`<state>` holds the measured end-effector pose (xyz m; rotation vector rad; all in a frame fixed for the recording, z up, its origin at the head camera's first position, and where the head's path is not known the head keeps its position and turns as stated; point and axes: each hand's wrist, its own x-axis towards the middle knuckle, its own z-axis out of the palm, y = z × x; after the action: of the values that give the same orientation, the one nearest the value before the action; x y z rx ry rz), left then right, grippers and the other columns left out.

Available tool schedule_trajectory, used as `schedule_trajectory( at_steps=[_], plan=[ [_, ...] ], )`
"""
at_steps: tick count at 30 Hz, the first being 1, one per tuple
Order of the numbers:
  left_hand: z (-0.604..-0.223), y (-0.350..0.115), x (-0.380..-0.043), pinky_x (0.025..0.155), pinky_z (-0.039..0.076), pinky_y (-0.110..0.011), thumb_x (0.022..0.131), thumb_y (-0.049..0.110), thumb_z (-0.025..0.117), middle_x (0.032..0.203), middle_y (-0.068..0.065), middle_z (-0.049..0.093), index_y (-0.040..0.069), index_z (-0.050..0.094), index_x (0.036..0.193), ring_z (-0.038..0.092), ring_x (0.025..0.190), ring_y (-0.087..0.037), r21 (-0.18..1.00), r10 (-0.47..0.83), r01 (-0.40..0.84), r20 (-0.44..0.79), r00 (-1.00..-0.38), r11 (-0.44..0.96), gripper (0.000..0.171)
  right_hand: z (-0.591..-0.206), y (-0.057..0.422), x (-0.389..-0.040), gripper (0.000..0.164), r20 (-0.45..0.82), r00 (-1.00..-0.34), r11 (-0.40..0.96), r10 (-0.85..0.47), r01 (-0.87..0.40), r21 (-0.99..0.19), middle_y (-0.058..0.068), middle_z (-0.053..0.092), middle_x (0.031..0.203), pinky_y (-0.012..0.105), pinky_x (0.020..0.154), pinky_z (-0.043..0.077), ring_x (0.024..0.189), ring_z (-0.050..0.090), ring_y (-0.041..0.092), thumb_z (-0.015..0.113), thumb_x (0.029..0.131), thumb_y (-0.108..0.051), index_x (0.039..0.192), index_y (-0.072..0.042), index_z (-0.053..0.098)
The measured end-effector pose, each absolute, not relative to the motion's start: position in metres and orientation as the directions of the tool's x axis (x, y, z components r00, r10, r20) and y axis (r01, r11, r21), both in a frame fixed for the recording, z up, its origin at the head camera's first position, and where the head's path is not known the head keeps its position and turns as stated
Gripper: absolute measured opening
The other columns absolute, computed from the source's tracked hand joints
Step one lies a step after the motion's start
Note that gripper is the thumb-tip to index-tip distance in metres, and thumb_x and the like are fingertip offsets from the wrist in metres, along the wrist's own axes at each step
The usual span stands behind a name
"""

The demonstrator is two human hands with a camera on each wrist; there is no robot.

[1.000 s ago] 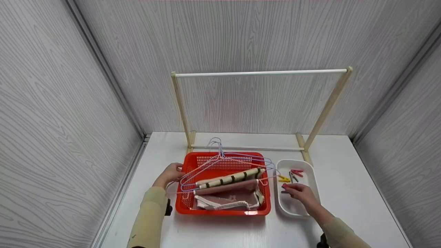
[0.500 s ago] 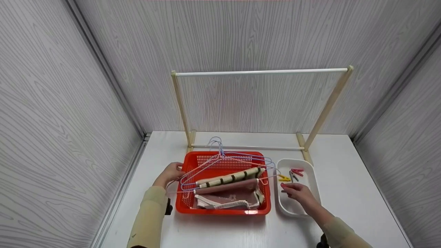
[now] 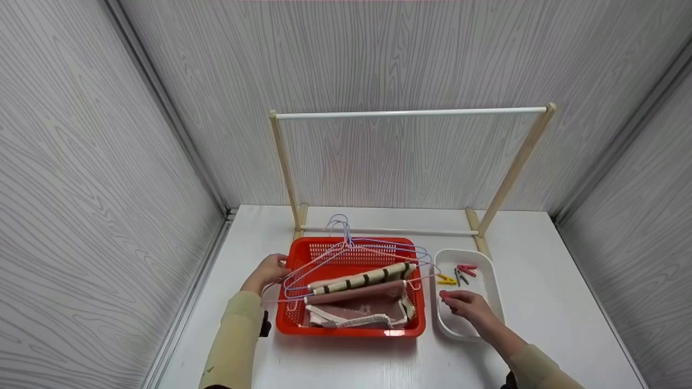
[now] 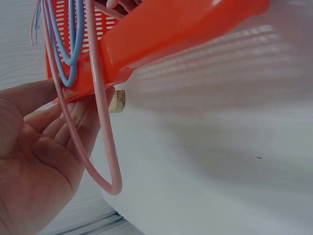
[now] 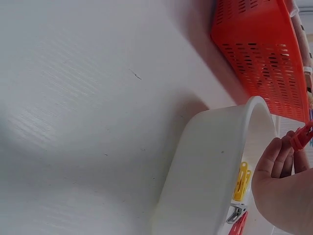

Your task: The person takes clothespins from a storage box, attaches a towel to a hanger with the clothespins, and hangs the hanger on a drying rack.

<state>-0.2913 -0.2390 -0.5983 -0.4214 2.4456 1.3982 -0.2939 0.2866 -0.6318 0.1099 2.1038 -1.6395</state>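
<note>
At the left side of a red plastic basket, my left hand grips the rim, thumb above and fingers beneath in the left wrist view. Pink and blue hangers lie across the basket top, and one pink end loops past that hand. Folded pink and cream cloths fill the basket's front part. My right hand, over a white tub, pinches a red clothespin between thumb and fingers. Yellow, grey and red clothespins lie at the back of the tub.
Behind the basket stands a wooden rack with a white top rail and a lower bar. Its right foot reaches behind the tub. Grey wood-grain panels enclose the white table at the back and both sides.
My right hand has shifted very slightly, still pinching the red clothespin. A grey clothespin seen just below its fingers earlier no longer shows there. The left hand and basket look the same.
</note>
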Motion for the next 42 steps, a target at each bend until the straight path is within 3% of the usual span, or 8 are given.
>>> schedule_trajectory(
  at_steps=[9, 17, 24, 29, 36, 42],
  plan=[
    [-0.602, -0.24, -0.295, 0.095, 0.062, -0.043, 0.101, 0.002, 0.066, 0.126, -0.025, 0.067, -0.012, 0.044, 0.151, 0.071, 0.111, -0.033, 0.762, -0.133, -0.444, -0.436, -0.89, 0.471, 0.056, -0.632, 0.284, -0.291, 0.038, -0.41, -0.884, 0.308, -0.223, 0.335, -0.89, 0.009, 0.074, 0.119, 0.024, 0.085, 0.057, 0.1, 0.063, 0.017, 0.07, 0.103, -0.023, 0.13, 0.005, 0.068],
    [-0.596, -0.235, -0.292, 0.087, 0.064, -0.039, 0.1, 0.001, 0.064, 0.116, -0.024, 0.07, -0.015, 0.045, 0.149, 0.074, 0.104, -0.034, 0.785, -0.112, -0.389, -0.385, -0.916, 0.482, 0.055, -0.631, 0.286, -0.289, 0.039, -0.401, -0.882, 0.281, -0.247, 0.331, -0.901, 0.002, 0.073, 0.109, 0.025, 0.084, 0.057, 0.095, 0.062, 0.015, 0.069, 0.104, -0.021, 0.132, 0.007, 0.067],
    [-0.598, -0.235, -0.289, 0.085, 0.064, -0.038, 0.101, 0.001, 0.063, 0.116, -0.023, 0.069, -0.014, 0.044, 0.15, 0.074, 0.105, -0.034, 0.773, -0.119, -0.398, -0.393, -0.912, 0.495, 0.055, -0.633, 0.283, -0.287, 0.035, -0.418, -0.88, 0.292, -0.226, 0.348, -0.891, 0.008, 0.074, 0.115, 0.024, 0.084, 0.057, 0.096, 0.061, 0.016, 0.068, 0.104, -0.019, 0.13, 0.005, 0.069],
    [-0.594, -0.238, -0.287, 0.088, 0.063, -0.043, 0.104, 0.009, 0.062, 0.113, -0.021, 0.069, -0.01, 0.043, 0.154, 0.075, 0.104, -0.035, 0.734, -0.11, -0.396, -0.407, -0.907, 0.552, 0.057, -0.633, 0.283, -0.288, 0.037, -0.429, -0.876, 0.303, -0.219, 0.357, -0.884, 0.008, 0.074, 0.116, 0.026, 0.085, 0.057, 0.096, 0.062, 0.016, 0.068, 0.105, -0.021, 0.132, 0.005, 0.069],
    [-0.589, -0.244, -0.275, 0.09, 0.063, -0.046, 0.111, 0.017, 0.049, 0.118, -0.026, 0.071, -0.013, 0.054, 0.141, 0.075, 0.103, -0.034, 0.673, -0.087, -0.396, -0.444, -0.892, 0.624, 0.042, -0.636, 0.285, -0.286, 0.039, -0.428, -0.876, 0.298, -0.223, 0.357, -0.885, 0.008, 0.073, 0.117, 0.026, 0.086, 0.057, 0.098, 0.061, 0.015, 0.068, 0.105, -0.024, 0.132, 0.005, 0.068],
    [-0.582, -0.249, -0.267, 0.088, 0.063, -0.044, 0.114, 0.022, 0.044, 0.114, -0.027, 0.071, -0.011, 0.06, 0.132, 0.074, 0.104, -0.039, 0.637, -0.08, -0.414, -0.484, -0.871, 0.651, 0.041, -0.639, 0.285, -0.286, 0.039, -0.43, -0.878, 0.293, -0.209, 0.364, -0.884, 0.006, 0.072, 0.113, 0.026, 0.085, 0.057, 0.098, 0.061, 0.015, 0.069, 0.104, -0.026, 0.13, 0.004, 0.069]
  ],
)
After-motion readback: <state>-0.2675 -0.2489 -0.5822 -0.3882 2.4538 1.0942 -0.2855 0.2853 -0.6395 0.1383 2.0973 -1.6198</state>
